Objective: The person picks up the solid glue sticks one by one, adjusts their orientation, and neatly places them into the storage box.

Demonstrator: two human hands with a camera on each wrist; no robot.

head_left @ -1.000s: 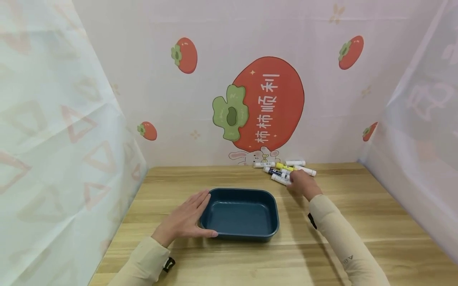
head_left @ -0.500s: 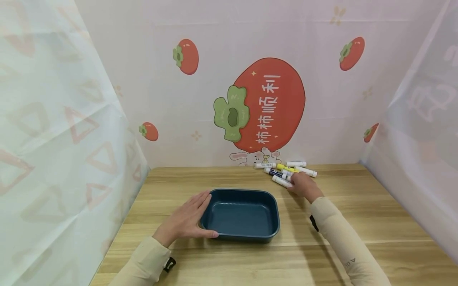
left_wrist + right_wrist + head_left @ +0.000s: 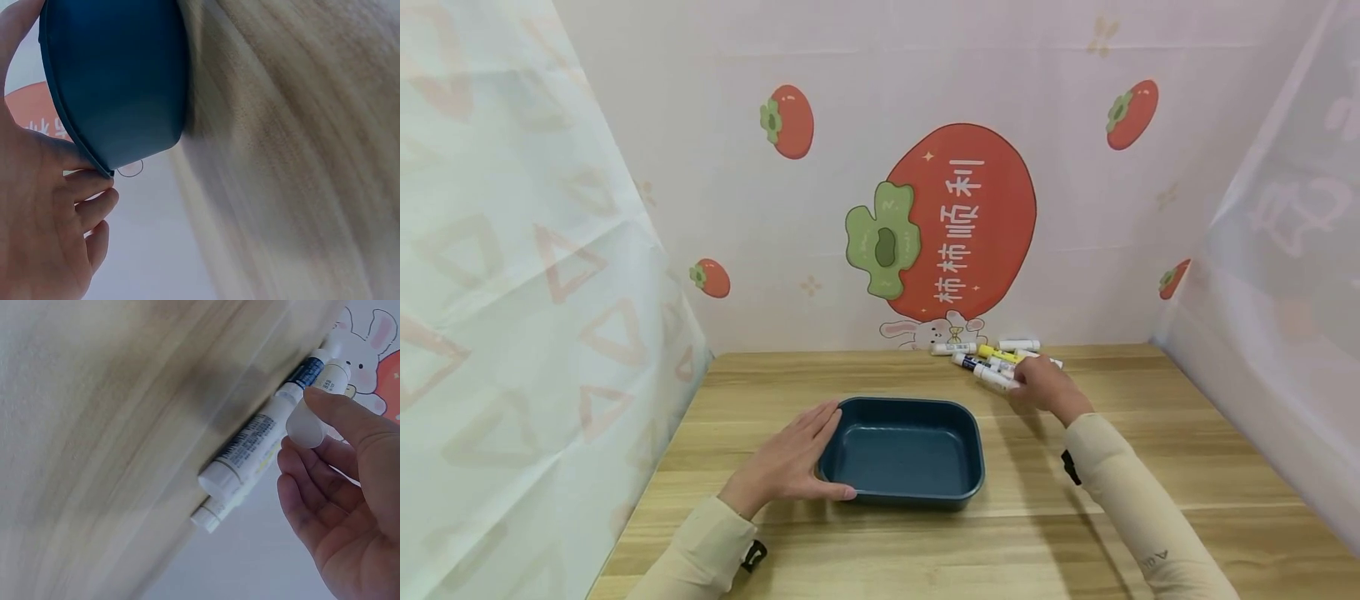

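In the head view my left hand [image 3: 790, 462] rests at the left end of a dark blue rectangular dish [image 3: 917, 499]. Its fingers lie straight along the rim, with the thumb on the front edge. The dish has nothing in it. At the back right, my right hand [image 3: 1048, 390] pinches a white marker pen [image 3: 320, 403] between thumb and fingers. Beneath and beside it lie several more pens, among them a yellow one [image 3: 995, 353] and one with a dark blue label [image 3: 968, 362]. Part of the pile is hidden by the right hand.
The wooden table [image 3: 910, 554] meets a printed cloth backdrop [image 3: 812, 208] just behind the pens. Cloth hangs along the left side [image 3: 550, 333] and right side [image 3: 1285, 275] too. One white pen [image 3: 1019, 344] lies close against the back cloth.
My right hand has shifted slightly right and toward me, and the white pen in its fingers has moved a little right. The left hand and the dish stay put.
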